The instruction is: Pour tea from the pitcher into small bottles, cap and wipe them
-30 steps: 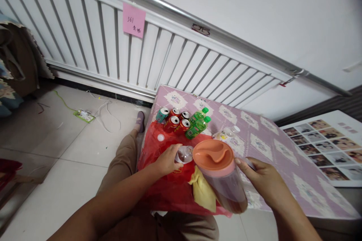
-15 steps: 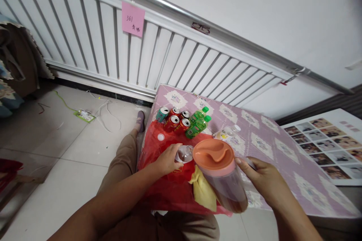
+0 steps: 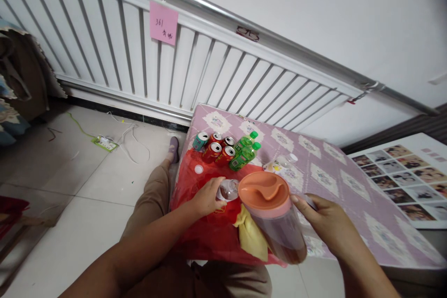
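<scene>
My left hand point(image 3: 206, 197) is closed round a clear plastic bottle point(image 3: 228, 190), its mouth turned toward the pitcher. By its handle, my right hand point(image 3: 326, 219) grips a clear pitcher point(image 3: 282, 233) with an orange lid point(image 3: 264, 190). Brownish liquid fills part of the pitcher, which leans so that its lid is against or very near the bottle's mouth. A white bottle cap point(image 3: 199, 169) lies on the red plastic sheet point(image 3: 188, 237). Partly behind the pitcher is a yellow cloth point(image 3: 252, 237).
Several drink cans point(image 3: 213, 151) and two green bottles point(image 3: 245, 153) stand beyond my hands. A clear bottle point(image 3: 284, 162) lies on the patterned purple cover point(image 3: 324, 181). Behind is a white radiator point(image 3: 206, 65). A power strip point(image 3: 104, 143) with cables is on the floor.
</scene>
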Available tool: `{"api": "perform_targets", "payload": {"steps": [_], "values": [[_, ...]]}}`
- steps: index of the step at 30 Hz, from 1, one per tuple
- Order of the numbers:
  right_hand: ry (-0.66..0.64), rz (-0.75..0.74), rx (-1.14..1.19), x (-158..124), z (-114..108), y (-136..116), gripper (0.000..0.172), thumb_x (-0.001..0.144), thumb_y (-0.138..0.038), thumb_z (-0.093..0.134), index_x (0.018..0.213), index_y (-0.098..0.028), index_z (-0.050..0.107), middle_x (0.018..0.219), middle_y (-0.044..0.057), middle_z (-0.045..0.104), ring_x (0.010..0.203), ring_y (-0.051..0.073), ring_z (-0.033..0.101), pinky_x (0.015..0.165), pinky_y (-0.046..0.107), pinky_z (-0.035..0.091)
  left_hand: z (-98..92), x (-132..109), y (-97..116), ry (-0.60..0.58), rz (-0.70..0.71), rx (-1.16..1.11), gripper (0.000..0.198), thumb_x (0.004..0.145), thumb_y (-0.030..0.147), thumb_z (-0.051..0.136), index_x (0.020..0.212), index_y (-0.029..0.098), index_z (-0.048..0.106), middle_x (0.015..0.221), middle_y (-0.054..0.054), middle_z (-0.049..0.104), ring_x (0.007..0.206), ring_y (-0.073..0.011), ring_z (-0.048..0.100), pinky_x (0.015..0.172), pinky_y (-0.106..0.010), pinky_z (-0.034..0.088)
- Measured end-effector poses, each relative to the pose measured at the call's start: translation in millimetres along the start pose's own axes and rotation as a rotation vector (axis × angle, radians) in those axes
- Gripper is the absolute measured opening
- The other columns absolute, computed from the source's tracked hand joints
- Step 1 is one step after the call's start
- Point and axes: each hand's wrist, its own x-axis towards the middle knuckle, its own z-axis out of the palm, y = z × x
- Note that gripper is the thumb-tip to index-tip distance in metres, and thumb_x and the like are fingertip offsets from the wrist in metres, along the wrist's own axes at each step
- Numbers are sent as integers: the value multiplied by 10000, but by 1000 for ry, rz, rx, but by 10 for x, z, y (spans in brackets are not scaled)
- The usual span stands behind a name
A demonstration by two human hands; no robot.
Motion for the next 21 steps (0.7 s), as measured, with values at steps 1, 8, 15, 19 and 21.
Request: {"api": "perform_targets", "payload": {"steps": [1, 8, 15, 19, 21], "values": [[3, -4, 2, 0, 0, 3, 642, 744, -843, 662, 530, -250, 541, 501, -6, 539, 521, 186, 550, 484, 287, 477, -3, 0, 3, 3, -2, 0, 865, 721, 122, 870, 1490, 204, 482, 1528, -182, 586, 1410, -352, 578, 1221, -534, 453], [0, -28, -3, -2, -2, 9, 639, 765, -829, 655, 524, -247, 551, 497, -5, 540, 508, 178, 539, 451, 275, 436, -1, -3, -5, 13, 5, -19, 852, 713, 123, 870, 1477, 214, 505, 1507, -160, 608, 1381, -352, 592, 1217, -531, 461], [-8, -17, -32, -9, -6, -4, 628, 780, -807, 633, 518, -242, 559, 510, 7, 557, 516, 178, 533, 447, 274, 409, -5, 0, 11, 4, -7, -1, 868, 710, 113, 864, 1486, 225, 494, 1517, -157, 600, 1406, -349, 577, 1224, -532, 455], [3, -27, -32, -11, -6, 13, 631, 781, -809, 637, 515, -245, 539, 496, -1, 532, 516, 177, 528, 459, 274, 418, -6, -2, 12, 2, 2, 3, 864, 716, 109, 860, 1490, 198, 486, 1524, -181, 589, 1416, -353, 573, 1227, -536, 451], [11, -33, -28, -10, -2, 25, 628, 774, -812, 645, 519, -249, 533, 494, -5, 523, 525, 182, 537, 471, 277, 433, -7, -3, 7, 4, 2, -6, 872, 712, 105, 861, 1490, 220, 484, 1527, -165, 590, 1419, -349, 569, 1230, -539, 448]]}}
